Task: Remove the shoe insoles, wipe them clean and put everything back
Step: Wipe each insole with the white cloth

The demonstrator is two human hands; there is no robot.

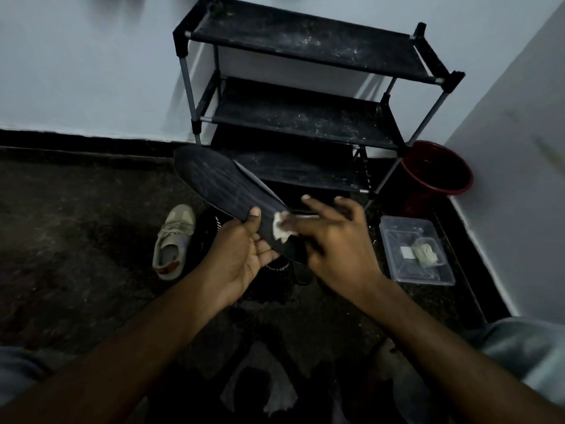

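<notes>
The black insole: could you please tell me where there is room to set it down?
Bare: the black rack's top shelf and middle shelf, and dark floor left of the beige sneaker. Crowded: between sneaker and clear plastic box, where black shoes lie.

From the insole (226, 191), the shoe rack (305, 117) stands at one o'clock, bucket (434, 171) at three, container (403, 232) at four, shoe (174, 240) at eight.
</notes>
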